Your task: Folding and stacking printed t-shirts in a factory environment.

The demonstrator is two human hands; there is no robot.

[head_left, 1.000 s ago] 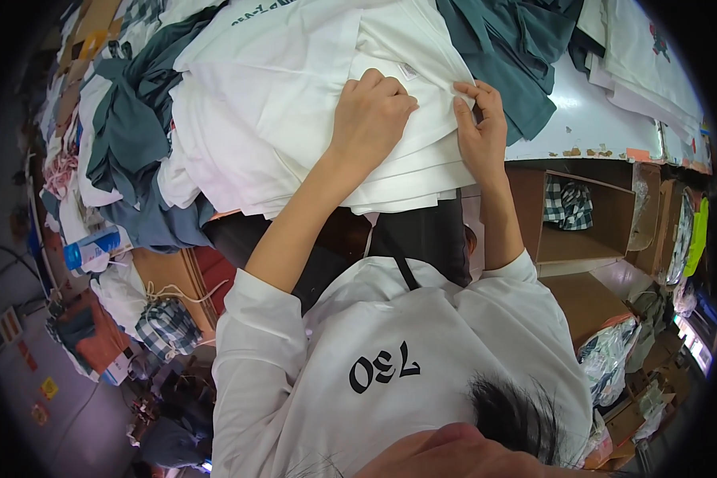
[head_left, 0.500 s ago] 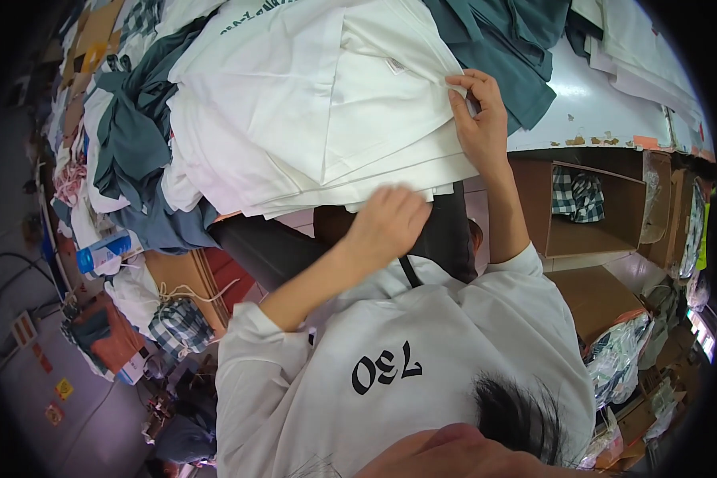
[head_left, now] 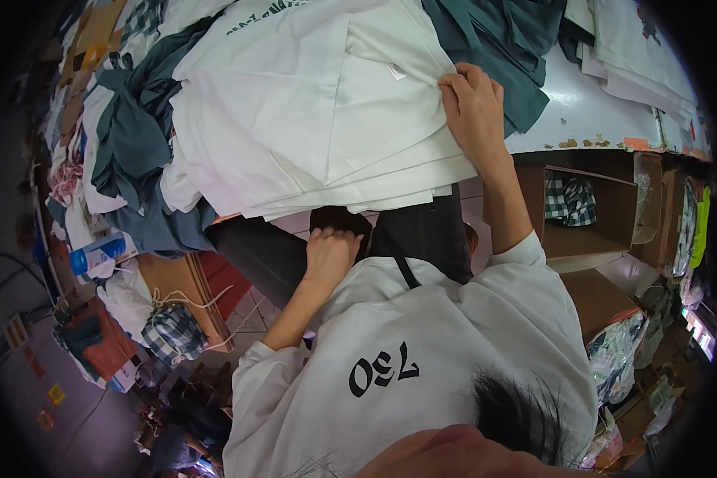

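Observation:
A stack of white shirts (head_left: 263,119) lies on the table, the top one showing green printing at its far side. A small white label (head_left: 396,72) is on the top shirt's fabric. At the stack's right edge, my right hand (head_left: 476,107) pinches the top white shirt between thumb and fingers. My left hand (head_left: 332,253) is below the table's front edge, above my lap and apart from the stack. Its fingers are curled, with the tips hidden, and I cannot see whether anything is in them.
Dark green garments (head_left: 494,60) lie behind the stack, and more green cloth (head_left: 135,131) hangs at its left. Further white garments (head_left: 637,64) sit at the far right. Beneath the table on the right, an open cardboard box (head_left: 593,235) holds checked cloth. A blue-labelled container (head_left: 99,253) stands at left.
My left hand has moved left and down from the stack's front edge to over my lap. My right hand keeps its pinch on the white shirt and has shifted slightly left.

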